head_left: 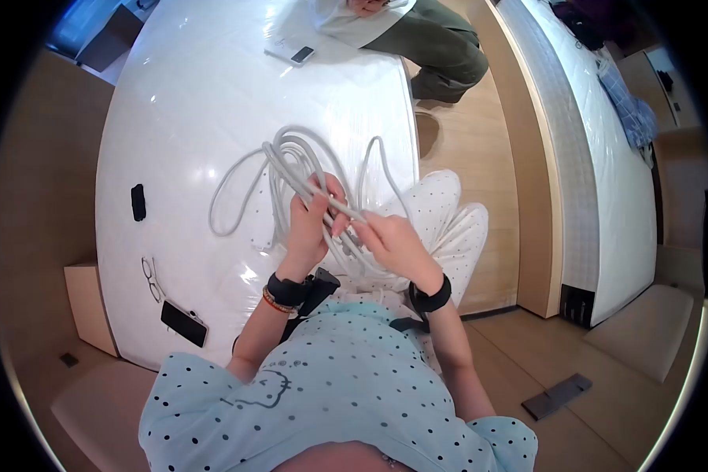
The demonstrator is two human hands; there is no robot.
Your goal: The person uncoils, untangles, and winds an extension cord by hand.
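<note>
A pale grey cable (pixel 289 161) is gathered in several long loops in front of my body. My left hand (pixel 311 220) is closed round the bundle, its fingers wrapped over the strands. Close beside it, my right hand (pixel 397 245) pinches a stretch of the same cable between thumb and fingers. One loose loop spreads left over the mattress (pixel 185 126), and another rises to the right near my knee. Partly behind the loops lies a white strip-like object (pixel 261 224) with small dark marks; its kind is unclear.
On the plastic-covered mattress lie a black phone (pixel 184 323), glasses (pixel 151 279), a small black object (pixel 138 202) and a light-coloured phone (pixel 291 53). Another person (pixel 436 47) sits at the far edge. A second mattress (pixel 606 197) stands right, and a grey flat piece (pixel 557 396) lies on the floor.
</note>
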